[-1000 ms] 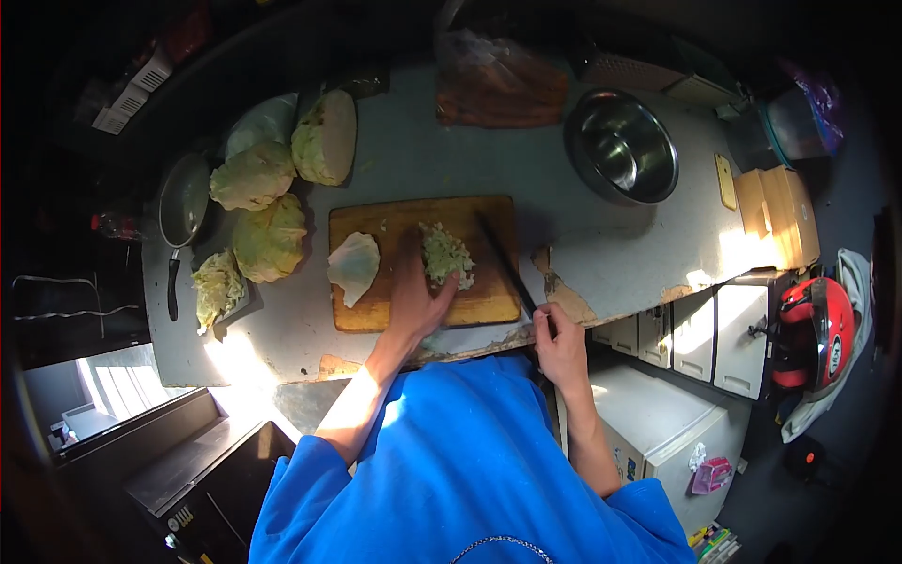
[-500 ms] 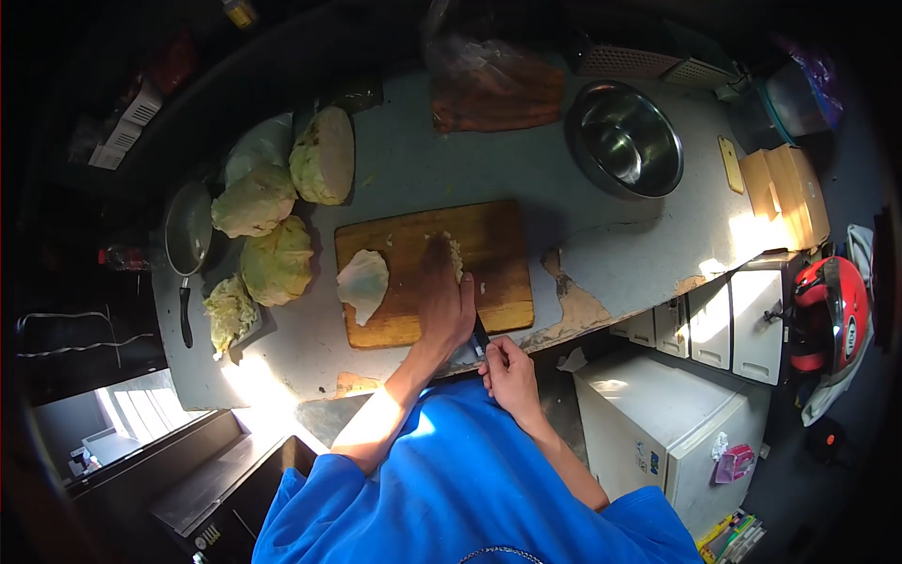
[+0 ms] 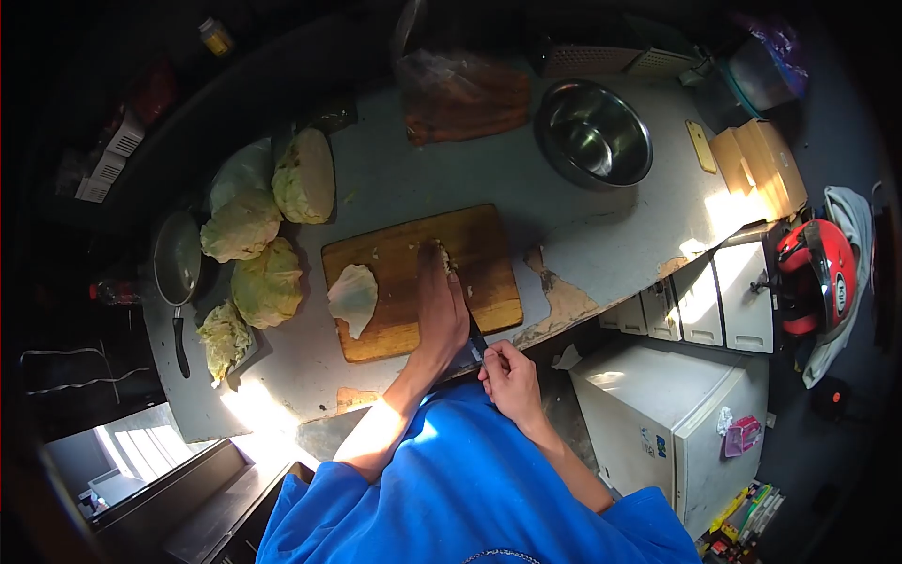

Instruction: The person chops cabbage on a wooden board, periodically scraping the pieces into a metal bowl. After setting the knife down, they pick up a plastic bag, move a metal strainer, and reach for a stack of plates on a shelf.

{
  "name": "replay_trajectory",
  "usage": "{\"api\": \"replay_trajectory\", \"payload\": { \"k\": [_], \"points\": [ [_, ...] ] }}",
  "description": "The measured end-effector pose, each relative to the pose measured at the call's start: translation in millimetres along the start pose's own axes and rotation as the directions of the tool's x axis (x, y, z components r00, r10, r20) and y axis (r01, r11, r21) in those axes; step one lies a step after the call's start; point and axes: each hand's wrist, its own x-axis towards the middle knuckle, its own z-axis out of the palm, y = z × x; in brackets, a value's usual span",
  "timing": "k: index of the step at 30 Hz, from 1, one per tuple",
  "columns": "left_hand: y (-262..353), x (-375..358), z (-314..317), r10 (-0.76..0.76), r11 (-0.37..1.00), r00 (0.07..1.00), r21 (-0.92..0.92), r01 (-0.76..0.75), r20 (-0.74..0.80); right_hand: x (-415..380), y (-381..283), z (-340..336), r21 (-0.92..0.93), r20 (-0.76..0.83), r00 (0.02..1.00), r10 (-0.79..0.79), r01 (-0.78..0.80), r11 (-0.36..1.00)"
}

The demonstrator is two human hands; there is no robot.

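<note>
Cabbage bits (image 3: 445,258) lie on the board (image 3: 489,282), by the left hand's (image 3: 443,315) fingertips. Its fingers are straight and together; whether they pin anything underneath is hidden. The right hand (image 3: 509,379) is closed around the knife (image 3: 477,340), its blade mostly hidden behind the left. The step looks like gathering bits against the blade, which calls for fingertips clear of the edge. A leaf (image 3: 353,299) lies left of them; the bowl (image 3: 575,117) stands well beyond.

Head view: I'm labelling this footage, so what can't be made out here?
In the head view:
Blade of the knife: mostly hidden by the left hand.
Count of chopped pieces: the same hand blocks it.
Wording on the bottle: too small.
Rest of the chain: cut off by the bottom edge.
</note>
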Motion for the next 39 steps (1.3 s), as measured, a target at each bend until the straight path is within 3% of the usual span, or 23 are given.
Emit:
{"api": "replay_trajectory", "payload": {
  "k": [6, 9, 11, 12, 14, 16, 20, 23, 26, 28, 32, 34, 35, 37, 39],
  "points": [
    [4.7, 1.3, -0.5, -0.011, 1.0, 0.999, -0.012, 0.01, -0.033, 1.8, -15.7, -10.0, -0.01, 0.03, 1.0, 0.0, 0.001, 1.0],
    [-4.0, -1.0, 5.6, -0.037, 0.999, 0.998, 0.003, 0.038, -0.047, 8.1, -19.3, -16.2, -0.139, 0.033, 0.999, -0.012, 0.016, 0.99],
    [-10.7, -8.3, 5.5, -0.064, 0.998, 0.996, 0.025, 0.065, -0.054, 10.8, -23.6, -20.8, -0.514, -0.028, 0.971, -0.237, 0.19, 0.837],
    [-9.5, -9.0, 0.9, -0.093, 0.996, 0.995, 0.007, 0.093, -0.044, 13.2, -23.7, -24.0, -0.515, -0.019, 0.973, -0.232, 0.189, 0.836],
    [-7.0, -12.2, -11.0, -0.133, 0.991, 0.99, -0.004, 0.133, -0.038, 18.4, -22.9, -33.1, -0.556, -0.013, 0.912, -0.409, 0.334, 0.761],
    [-5.0, -12.4, -23.4, -0.191, 0.975, 0.98, -0.129, 0.183, -0.056, 20.9, -26.9, -41.9, -0.591, -0.002, 0.902, -0.432, 0.347, 0.729],
    [-23.6, -7.4, -31.5, -0.243, 0.954, 0.967, -0.201, 0.224, -0.079, 25.8, -28.6, -59.2, -0.618, 0.028, 0.896, -0.443, 0.363, 0.697],
    [-31.4, 10.8, -32.2, -0.159, 0.981, 0.976, -0.134, 0.14, -0.147, 37.0, -30.7, -74.7, -0.57, 0.043, 0.893, -0.448, 0.39, 0.723],
    [-35.7, 27.7, -31.6, -0.102, 0.995, 0.984, -0.006, 0.102, -0.147, 52.7, -45.0, -81.2, -0.544, 0.074, 0.899, -0.433, 0.4, 0.738],
    [-41.1, 32.8, -25.5, -0.08, 0.972, 0.975, 0.199, 0.122, -0.207, 69.0, -53.9, -83.1, -0.55, 0.083, 0.895, -0.438, 0.408, 0.729],
    [-32.4, 17.8, -22.9, -0.108, 0.972, 0.98, 0.191, 0.14, -0.166, 88.3, -62.1, -89.5, -0.614, 0.161, 0.92, -0.357, 0.376, 0.694],
    [-25.0, 3.8, -23.5, -0.092, 0.996, 0.991, 0.009, 0.094, -0.099, 80.0, -73.5, -101.9, -0.651, 0.221, 0.955, -0.197, 0.295, 0.699],
    [-24.1, 3.3, -24.7, -0.095, 0.995, 0.989, 0.008, 0.097, -0.11, 80.1, -64.1, -111.6, -0.649, 0.278, 0.912, -0.301, 0.41, 0.641],
    [-20.8, -0.3, -28.4, -0.132, 0.989, 0.978, -0.084, 0.12, -0.162, 78.1, -64.2, -119.9, -0.628, 0.289, 0.907, -0.307, 0.421, 0.654],
    [-25.0, 10.2, -28.9, -0.132, 0.991, 0.966, -0.038, 0.126, -0.224, 78.5, -66.8, -119.6, -0.604, 0.294, 0.905, -0.306, 0.425, 0.674]
  ]
}}
